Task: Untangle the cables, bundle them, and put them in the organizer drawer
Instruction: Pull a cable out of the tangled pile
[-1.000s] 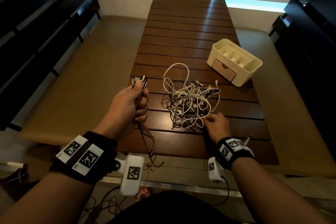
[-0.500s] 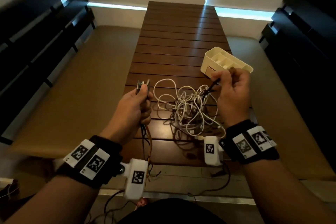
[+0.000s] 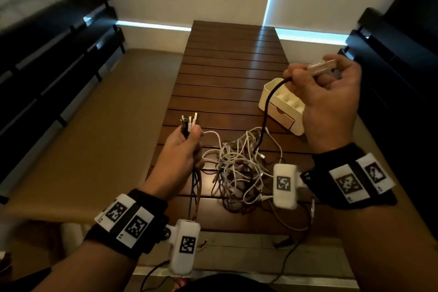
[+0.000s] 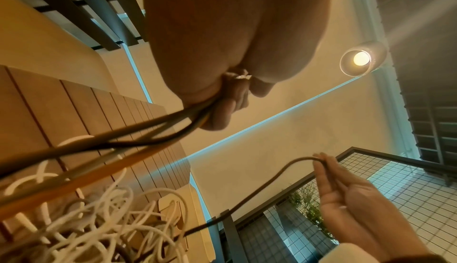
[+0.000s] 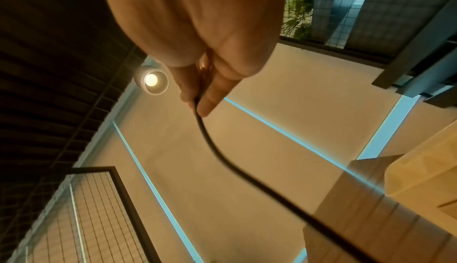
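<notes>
While the head view looks down a slatted wooden table [image 3: 227, 73], the left hand [image 3: 182, 156] is raised above its near left part, fingers curled tight around a bunch of cable ends [image 3: 189, 121] whose plugs stick up past the thumb. The dark and orange cords of that bunch hang down below the fist. The right hand [image 3: 329, 106] is lifted higher on the right, thumb and fingers pinching the plug of a black cable [image 3: 266, 111], which drops into the tangle of white cables [image 3: 239, 163] lying on the table between the hands. A cream organizer [image 3: 272, 92] with a small drawer [image 3: 283, 117] stands on the table, partly behind the right hand.

From the left wrist view, the left hand's fingers [image 4: 222, 109] are closed on dark and orange cords, with the white tangle [image 4: 103, 226] below. The right hand [image 4: 356, 195] holds the black cable [image 4: 259, 187] between thumb and straight fingers.

From the right wrist view, the right hand's fingers [image 5: 212, 91] clamp the black cable [image 5: 222, 156], which runs down toward the table edge [image 5: 371, 199]. A ceiling lamp [image 5: 151, 79] glows behind.
</notes>
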Demonstrator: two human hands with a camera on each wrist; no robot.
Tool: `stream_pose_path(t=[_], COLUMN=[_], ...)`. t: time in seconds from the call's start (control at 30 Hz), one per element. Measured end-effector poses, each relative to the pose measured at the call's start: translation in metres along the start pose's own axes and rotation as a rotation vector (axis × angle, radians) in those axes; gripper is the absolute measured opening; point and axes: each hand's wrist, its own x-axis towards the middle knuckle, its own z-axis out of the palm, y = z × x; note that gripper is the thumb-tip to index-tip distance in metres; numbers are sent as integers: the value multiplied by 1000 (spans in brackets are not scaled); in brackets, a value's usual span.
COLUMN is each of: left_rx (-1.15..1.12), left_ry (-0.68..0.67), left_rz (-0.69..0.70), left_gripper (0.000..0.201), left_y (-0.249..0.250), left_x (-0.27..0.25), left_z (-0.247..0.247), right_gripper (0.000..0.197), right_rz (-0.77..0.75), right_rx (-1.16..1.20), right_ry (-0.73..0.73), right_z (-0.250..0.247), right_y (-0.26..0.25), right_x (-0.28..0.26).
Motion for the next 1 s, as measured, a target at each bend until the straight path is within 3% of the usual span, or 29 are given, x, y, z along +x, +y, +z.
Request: stream_pose_path(t=[0.23,0.5,0.83,1.0], left_rx=[38,117,222,149], left_ry=[13,-40,-8,-26], left_rz=[20,67,100,93], left_gripper=[23,19,26,30], left_y=[-4,-9,-6,-4], left_x=[1,-3,-4,-1], left_z=[15,28,25,23], right_gripper=[16,22,13,11], right_rz=[303,143,38,-17], right_rx=[-290,-413,-419,-455], right_ry=[-286,-423,-380,-449], right_z=[13,26,38,39], right_y=[63,64,58,63], right_x=[-58,-76,-84,-86])
